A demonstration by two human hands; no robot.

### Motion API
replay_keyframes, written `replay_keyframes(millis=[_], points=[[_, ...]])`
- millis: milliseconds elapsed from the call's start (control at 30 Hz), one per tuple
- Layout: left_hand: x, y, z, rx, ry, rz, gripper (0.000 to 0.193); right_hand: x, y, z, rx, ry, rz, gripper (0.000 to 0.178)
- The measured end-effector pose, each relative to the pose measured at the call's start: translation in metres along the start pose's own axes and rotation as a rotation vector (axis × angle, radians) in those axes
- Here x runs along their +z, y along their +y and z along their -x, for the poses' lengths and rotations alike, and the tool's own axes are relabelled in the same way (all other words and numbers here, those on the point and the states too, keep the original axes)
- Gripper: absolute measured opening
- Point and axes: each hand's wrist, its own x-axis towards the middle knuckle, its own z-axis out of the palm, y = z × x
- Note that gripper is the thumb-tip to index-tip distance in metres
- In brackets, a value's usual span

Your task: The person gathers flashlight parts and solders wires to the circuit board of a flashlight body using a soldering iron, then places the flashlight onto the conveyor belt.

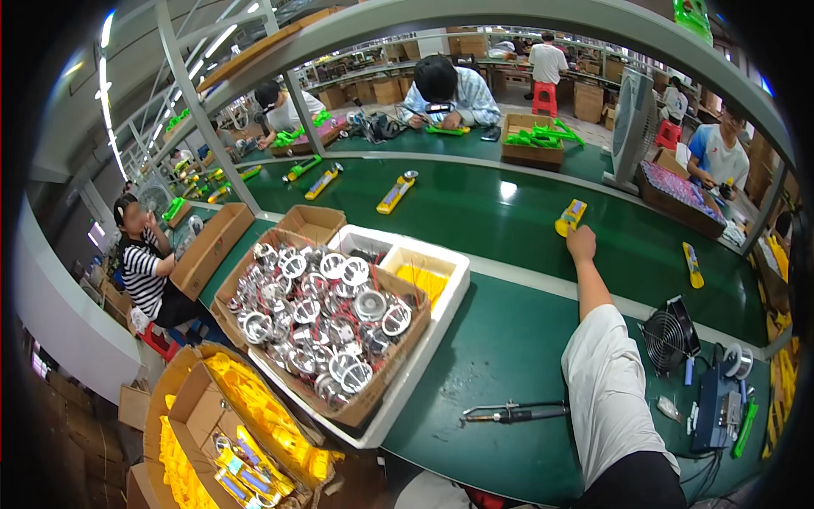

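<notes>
My right hand (582, 243) reaches out over the green conveyor belt (475, 199), its fingers closed on the near end of a yellow torch-like housing (571, 218). The housing lies on or just above the belt; the gap, if any, cannot be made out. My left hand is out of the picture. Other yellow housings rest on the belt: one (396, 194) with a silver round end left of my hand, another (323, 183) farther left, and one (693, 265) to the right. On the green worktable (475, 356), left of my right forearm, lies a thin black-handled tool (517, 414).
A carton (360, 411) of silver reflector cups with red wires sits in a white foam tray (441, 327). Lower left are boxes of yellow parts (254, 399). At right stand a black fan (671, 332), a wire spool (739, 360) and a blue box-shaped device (714, 411). Co-workers sit beyond the belt.
</notes>
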Motion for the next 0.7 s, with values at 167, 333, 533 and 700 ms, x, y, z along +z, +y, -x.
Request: replay_keyframes(millis=[167,333,533,700], points=[[0.016,0.002,-0.016,-0.007,-0.084,-0.013,0.017,-0.006,0.006,-0.012,-0.003,0.039,0.056,0.02],[0.041,0.007,-0.032,0.11,-0.262,0.059,0.018,-0.055,0.019,-0.015,-0.081,-0.122,0.169,0.014],[0.11,0.056,-0.027,0.168,-0.98,0.124,0.044,-0.165,0.008,0.088,-0.214,-0.232,-0.343,0.013],[0.19,0.108,0.02,0.079,-1.115,0.569,0.046,-0.226,0.014,0.215,-0.147,-0.525,-0.631,0.013]])
